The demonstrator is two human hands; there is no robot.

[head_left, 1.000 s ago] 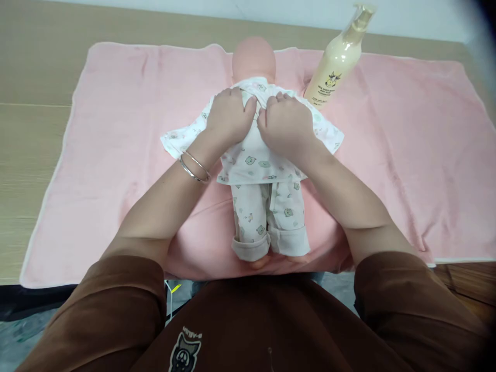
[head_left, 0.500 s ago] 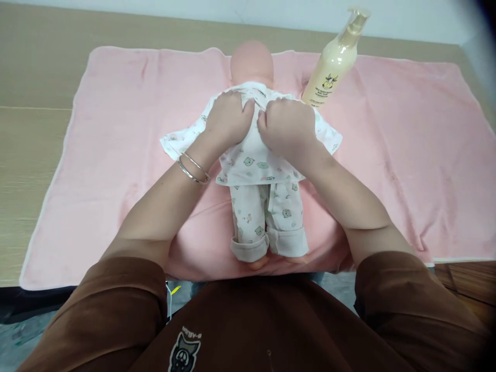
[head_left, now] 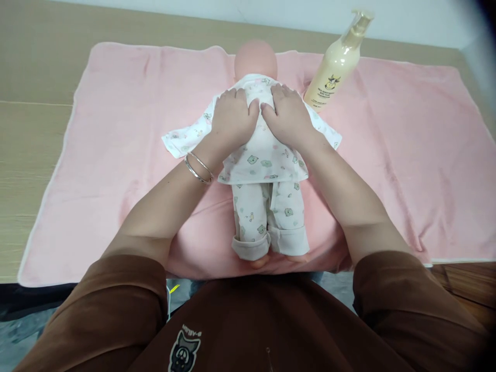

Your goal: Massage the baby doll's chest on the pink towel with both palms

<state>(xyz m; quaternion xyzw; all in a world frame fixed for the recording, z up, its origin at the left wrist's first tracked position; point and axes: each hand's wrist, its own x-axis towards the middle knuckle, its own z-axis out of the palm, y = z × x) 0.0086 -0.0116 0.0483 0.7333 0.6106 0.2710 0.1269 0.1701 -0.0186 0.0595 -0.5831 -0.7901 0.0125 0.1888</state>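
Note:
A baby doll (head_left: 256, 59) lies face down, its bare head toward the far edge. It wears a white patterned shirt (head_left: 265, 160) with the sleeves spread out, and matching trousers (head_left: 250, 217) with rolled cuffs. My left hand (head_left: 234, 118) rests flat on the left side of the doll's upper back, two silver bangles on the wrist. On the right side of the back lies my right hand (head_left: 289, 114), palm down with its fingers spread. The two thumbs point toward each other near the middle, a small gap between them.
Under the doll a pink blanket (head_left: 116, 129) with a white edge covers much of the wooden table (head_left: 34, 67). A cream pump bottle (head_left: 333, 67) with a cow picture is at the back, right of the doll's head.
Both hands have gone from curled fingers gripping the shirt to lying flat on it. The shirt's upper back now looks smoother.

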